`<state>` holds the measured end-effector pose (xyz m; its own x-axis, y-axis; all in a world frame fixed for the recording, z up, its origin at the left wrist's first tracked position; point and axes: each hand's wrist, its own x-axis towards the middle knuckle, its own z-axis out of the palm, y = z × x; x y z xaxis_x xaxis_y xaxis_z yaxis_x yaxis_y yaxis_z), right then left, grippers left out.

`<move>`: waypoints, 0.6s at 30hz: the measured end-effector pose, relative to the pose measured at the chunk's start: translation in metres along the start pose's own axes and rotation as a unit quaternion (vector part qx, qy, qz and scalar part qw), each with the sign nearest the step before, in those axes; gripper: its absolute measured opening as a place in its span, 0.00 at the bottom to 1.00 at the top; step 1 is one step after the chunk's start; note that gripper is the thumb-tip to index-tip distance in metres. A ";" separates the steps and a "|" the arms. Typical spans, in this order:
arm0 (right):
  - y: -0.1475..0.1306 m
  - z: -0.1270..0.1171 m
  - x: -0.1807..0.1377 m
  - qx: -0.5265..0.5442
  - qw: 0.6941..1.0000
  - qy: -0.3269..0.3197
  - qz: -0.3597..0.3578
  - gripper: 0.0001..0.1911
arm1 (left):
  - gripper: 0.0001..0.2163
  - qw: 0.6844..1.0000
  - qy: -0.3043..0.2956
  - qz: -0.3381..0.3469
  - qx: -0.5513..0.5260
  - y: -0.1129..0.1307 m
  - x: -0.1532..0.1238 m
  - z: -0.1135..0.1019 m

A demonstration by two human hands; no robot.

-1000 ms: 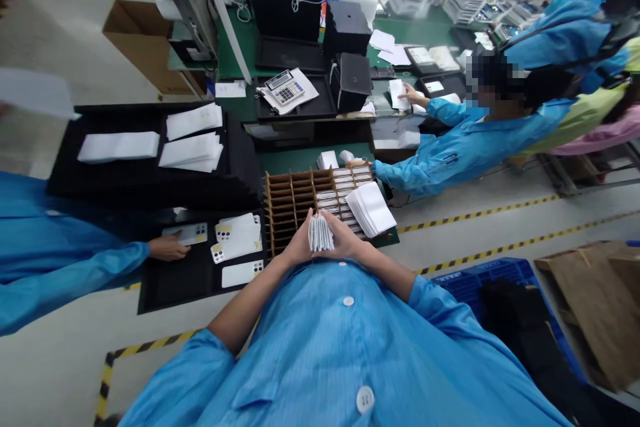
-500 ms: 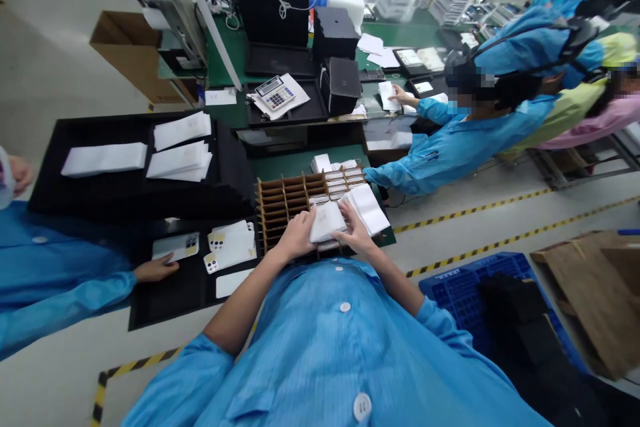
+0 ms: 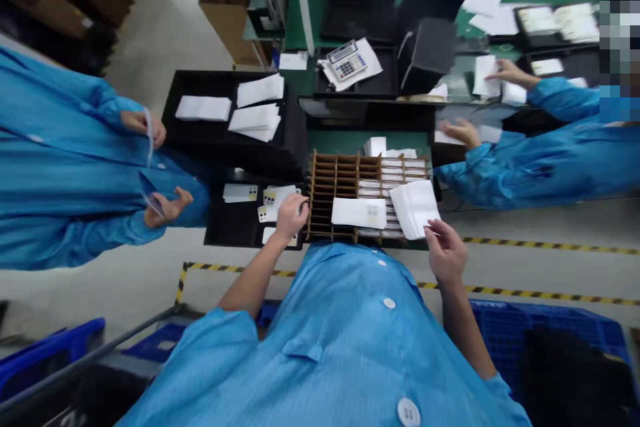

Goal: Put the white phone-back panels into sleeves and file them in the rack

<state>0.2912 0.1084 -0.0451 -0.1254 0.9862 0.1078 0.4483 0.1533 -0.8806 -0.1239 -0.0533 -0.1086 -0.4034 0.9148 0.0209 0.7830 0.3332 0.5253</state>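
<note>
A brown cardboard divider box (image 3: 340, 180) stands in front of me, its right-hand slots filled with white sleeves. A white stack (image 3: 359, 212) lies flat across its top, and a second fanned pile of sleeves (image 3: 414, 208) rests on its right end. My left hand (image 3: 290, 216) is closed at the box's left edge, fingers curled over white phones (image 3: 274, 203) on the black tray (image 3: 230, 230); I cannot tell whether it grips one. My right hand (image 3: 445, 252) is at the near corner of the fanned pile, fingers loosely apart and touching its edge.
A person in blue at the left (image 3: 60, 167) holds something small in each hand. Another person's sleeve (image 3: 530, 160) reaches in from the right. Behind are a black tray with white sheets (image 3: 253, 119), a calculator (image 3: 346, 61), and a blue crate (image 3: 540, 327).
Both hands held one white stack together; it now lies on the box. My left hand has gone left to the phone tray, my right to the fanned pile. The view swung left.
</note>
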 end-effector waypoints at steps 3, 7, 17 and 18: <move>-0.020 0.012 -0.017 -0.011 0.999 -0.045 -0.022 0.15 | 0.16 0.985 -0.050 -0.124 0.109 -0.076 -0.044 -0.023; -0.052 0.030 -0.025 -0.034 0.990 -0.117 -0.070 0.12 | 0.16 0.947 -0.292 -0.052 0.125 -0.130 -0.083 -0.011; -0.080 0.054 -0.022 -0.061 0.980 -0.162 -0.101 0.12 | 0.17 0.944 -0.310 -0.074 0.082 -0.121 -0.070 0.028; -0.078 0.054 -0.022 -0.062 0.980 -0.163 -0.098 0.12 | 0.12 0.944 -0.309 -0.085 0.076 -0.121 -0.066 0.026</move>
<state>0.2111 0.0713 -0.0037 -0.4873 0.8677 0.0977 0.4882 0.3635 -0.7934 -0.1796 -0.1482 -0.1959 -0.2133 0.7883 -0.5771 0.8098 0.4732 0.3470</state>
